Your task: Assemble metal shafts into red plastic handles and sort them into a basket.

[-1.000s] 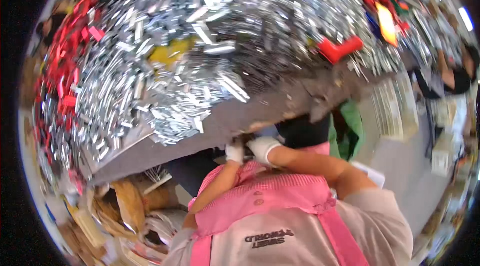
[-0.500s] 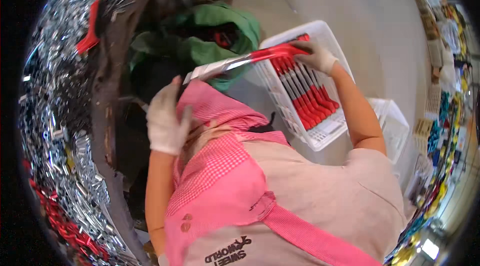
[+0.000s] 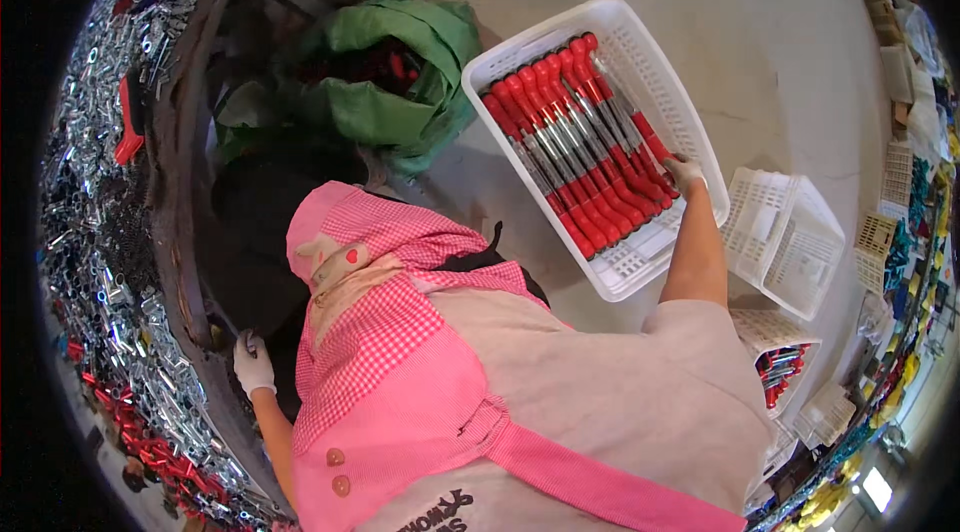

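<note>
My right hand (image 3: 687,172), in a whitish glove, closes on the near red end of a long tool (image 3: 654,137) at the right side of a white plastic basket (image 3: 655,62). Several similar tools (image 3: 570,142) lie side by side in it, with bent red ends and silver middles; their exact kind is unclear. My left hand (image 3: 254,364), also gloved, is low at the left beside the bench edge (image 3: 185,277). Its fingers are curled around something small and dark that I cannot make out.
Loose metal parts (image 3: 120,262) cover the bench along the left. An open green sack (image 3: 400,102) with red things inside stands beyond my apron. More white baskets (image 3: 785,237) are on the floor at the right, one holding red and silver pieces (image 3: 780,372).
The tool held across both hands is now down in the basket, under my right hand. My left hand has let go and moved down to the bench edge. The view has shifted.
</note>
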The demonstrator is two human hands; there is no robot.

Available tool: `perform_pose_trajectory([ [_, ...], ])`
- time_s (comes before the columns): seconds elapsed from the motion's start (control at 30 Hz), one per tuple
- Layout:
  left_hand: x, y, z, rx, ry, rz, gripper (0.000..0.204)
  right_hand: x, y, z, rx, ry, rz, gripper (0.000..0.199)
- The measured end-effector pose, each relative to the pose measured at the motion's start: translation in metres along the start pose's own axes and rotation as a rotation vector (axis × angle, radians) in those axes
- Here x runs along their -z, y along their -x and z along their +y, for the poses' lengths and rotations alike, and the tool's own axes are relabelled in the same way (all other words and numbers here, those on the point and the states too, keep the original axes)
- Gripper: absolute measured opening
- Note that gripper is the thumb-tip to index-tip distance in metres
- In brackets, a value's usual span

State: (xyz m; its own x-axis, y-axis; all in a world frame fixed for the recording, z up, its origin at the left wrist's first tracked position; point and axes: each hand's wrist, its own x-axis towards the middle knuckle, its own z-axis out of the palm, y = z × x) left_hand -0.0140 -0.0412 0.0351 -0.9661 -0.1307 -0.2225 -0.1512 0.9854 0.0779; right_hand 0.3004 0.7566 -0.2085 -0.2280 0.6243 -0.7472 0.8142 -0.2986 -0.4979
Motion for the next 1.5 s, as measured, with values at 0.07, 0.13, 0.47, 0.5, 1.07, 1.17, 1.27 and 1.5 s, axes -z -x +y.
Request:
perform_pose_trajectory([
  [0.07, 0.019, 0.017, -0.023, 0.07, -0.069, 0.016, 0.029, -0.041, -0.001, -0.016, 0.037, 0.46, 0.023, 0.035],
  [0.13, 0.032, 0.022, -0.027, 0.081, -0.189, -0.075, 0.03, -0.061, -0.021, 0.004, -0.017, 0.925, 0.166, 0.035],
  [0.47, 0.064, 0.018, 0.023, -0.341, 0.01, 0.123, 0.021, -0.1, 0.024, -0.04, 0.608, 0.692, 0.446, 0.032],
  [0.5, 0.068, 0.019, 0.026, -0.426, 0.016, 0.255, 0.019, -0.132, 0.065, -0.089, 0.732, 0.515, 0.397, 0.03],
  [1.07, 0.139, -0.017, -0.126, 0.386, 0.011, 0.982, 0.023, -0.533, 0.566, -0.381, 2.253, 0.494, -1.038, 0.018],
  [1.17, 0.129, 0.006, -0.16, 0.368, 0.334, 1.214, 0.025, -0.591, 0.59, -0.368, 2.447, 0.429, -0.916, 0.018],
  [1.27, 0.082, 0.066, -0.164, 0.374, 0.483, 1.644, 0.016, -0.605, 0.614, -0.335, 2.484, 0.369, -1.026, 0.025],
  [1.5, -0.118, 0.14, -0.231, 1.165, 0.405, 0.848, 0.034, -0.613, 0.621, -0.298, 2.649, 0.575, -0.638, 0.039],
])
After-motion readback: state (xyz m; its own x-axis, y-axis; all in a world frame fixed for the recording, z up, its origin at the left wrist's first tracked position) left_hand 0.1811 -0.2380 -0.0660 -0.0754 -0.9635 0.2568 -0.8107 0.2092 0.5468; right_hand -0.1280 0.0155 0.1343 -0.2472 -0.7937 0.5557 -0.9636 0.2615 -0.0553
